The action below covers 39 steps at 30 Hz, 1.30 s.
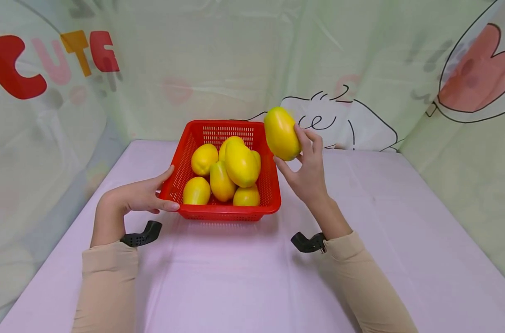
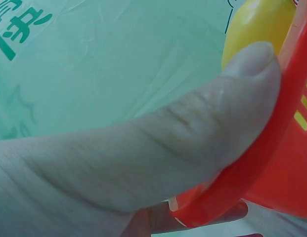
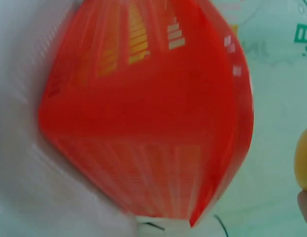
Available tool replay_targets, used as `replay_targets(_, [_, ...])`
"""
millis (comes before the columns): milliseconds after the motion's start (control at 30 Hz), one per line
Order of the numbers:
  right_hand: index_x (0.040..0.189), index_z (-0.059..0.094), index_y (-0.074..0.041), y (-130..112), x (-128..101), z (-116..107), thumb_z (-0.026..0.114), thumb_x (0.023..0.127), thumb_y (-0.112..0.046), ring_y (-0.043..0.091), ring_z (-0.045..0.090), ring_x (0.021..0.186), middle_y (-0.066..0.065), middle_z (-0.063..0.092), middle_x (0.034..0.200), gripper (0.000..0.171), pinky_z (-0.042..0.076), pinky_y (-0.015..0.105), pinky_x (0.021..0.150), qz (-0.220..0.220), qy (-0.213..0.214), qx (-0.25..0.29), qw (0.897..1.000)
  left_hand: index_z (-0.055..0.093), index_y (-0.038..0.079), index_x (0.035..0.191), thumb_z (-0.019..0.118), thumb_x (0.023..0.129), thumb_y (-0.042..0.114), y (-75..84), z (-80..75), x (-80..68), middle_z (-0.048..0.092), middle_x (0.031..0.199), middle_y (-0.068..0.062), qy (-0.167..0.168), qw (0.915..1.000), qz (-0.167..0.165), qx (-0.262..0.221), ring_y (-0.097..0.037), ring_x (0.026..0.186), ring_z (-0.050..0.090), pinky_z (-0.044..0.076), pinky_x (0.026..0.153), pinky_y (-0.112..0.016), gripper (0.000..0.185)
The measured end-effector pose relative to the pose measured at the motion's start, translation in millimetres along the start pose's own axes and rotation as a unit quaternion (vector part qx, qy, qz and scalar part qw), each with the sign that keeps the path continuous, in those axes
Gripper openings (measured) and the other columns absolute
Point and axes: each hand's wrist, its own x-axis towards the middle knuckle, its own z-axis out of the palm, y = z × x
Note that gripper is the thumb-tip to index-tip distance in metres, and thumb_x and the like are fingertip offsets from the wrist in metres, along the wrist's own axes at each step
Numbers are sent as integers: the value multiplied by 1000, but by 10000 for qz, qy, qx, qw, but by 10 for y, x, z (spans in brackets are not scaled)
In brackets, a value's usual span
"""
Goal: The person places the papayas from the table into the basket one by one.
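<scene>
My left hand (image 1: 142, 194) grips the front left corner of a red plastic basket (image 1: 223, 212). In the left wrist view its thumb (image 2: 207, 118) lies over the basket's rim (image 2: 252, 163), with fingers showing underneath. Several smooth yellow mangoes (image 1: 241, 164) are piled inside. Up beside the basket's right edge, my right hand (image 1: 308, 173) holds another yellow mango (image 1: 282, 134) between thumb and fingers, higher than the rim. Only a sliver of that mango (image 3: 303, 160) and a fingertip show at the right edge of the right wrist view.
The basket stands on a table with a pale lilac cover (image 1: 236, 277). Behind and at the sides hangs a light green printed sheet (image 1: 236, 60) with letters and cartoon drawings. Each wrist wears a black camera mount (image 1: 308, 243).
</scene>
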Motion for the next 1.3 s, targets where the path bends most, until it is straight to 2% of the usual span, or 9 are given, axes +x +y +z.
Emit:
replay_targets(167, [143,36,-13,-217,-56,78,77,77,-6,24,45,126,14,36,137,78,54,44,88,-762,-652,431,9940,-12,26,152,74,76,48,22,-1,-5,5,158,-20,-9,10000,48,-27,-39,132,30,52,92,-44,117])
replay_targets(333, [137,39,-11,-358,-154,193,77,79,-13,24,48,125,11,41,138,70,51,36,94,-1323,-1791,277,9745,-12,26,152,74,77,48,17,2,-2,4,158,-20,-4,10000,64,-23,-38,132,31,52,92,-44,116])
replay_targets(433, [135,41,-13,-416,-216,252,76,81,-21,23,53,120,8,42,140,65,49,34,98,-1309,-2400,-2,9619,-12,26,152,74,76,49,3,1,2,3,159,-19,7,10000,43,-4,-38,132,31,52,93,-43,116])
replay_targets(567, [135,43,-19,-453,-278,308,74,83,-27,21,60,107,3,41,142,61,52,33,93,-1017,-2964,-291,9492,-12,26,152,74,76,51,-8,1,10,3,159,-18,25,10000,17,59,-37,132,31,52,92,-41,117])
replay_targets(733, [137,41,-25,-457,-319,344,72,85,-32,17,62,93,0,39,141,61,54,32,88,-755,-3241,-438,9420,-11,26,152,74,75,51,-2,1,17,3,159,-18,29,9999,7,99,-37,131,33,53,91,-40,117])
replay_targets(867, [138,39,-25,-434,-334,356,69,86,-34,17,60,93,1,38,137,61,54,31,87,-680,-3257,-415,9421,-12,25,152,74,76,51,7,2,19,3,159,-19,7,9999,37,113,-37,130,33,53,91,-40,117])
replay_targets(1200, [143,35,-27,-433,-352,398,61,92,-35,14,56,77,-1,41,136,58,54,30,82,-553,-3432,-636,9355,-13,25,151,73,77,49,5,4,5,1,159,-19,-14,10000,90,37,-38,133,29,52,93,-43,116])
replay_targets(1300, [141,36,-25,-444,-358,411,59,92,-35,11,53,66,-2,43,134,55,53,25,73,-515,-3488,-828,9321,-13,25,151,73,77,49,15,4,-3,1,159,-20,-26,9999,95,38,-38,133,30,52,93,-44,116])
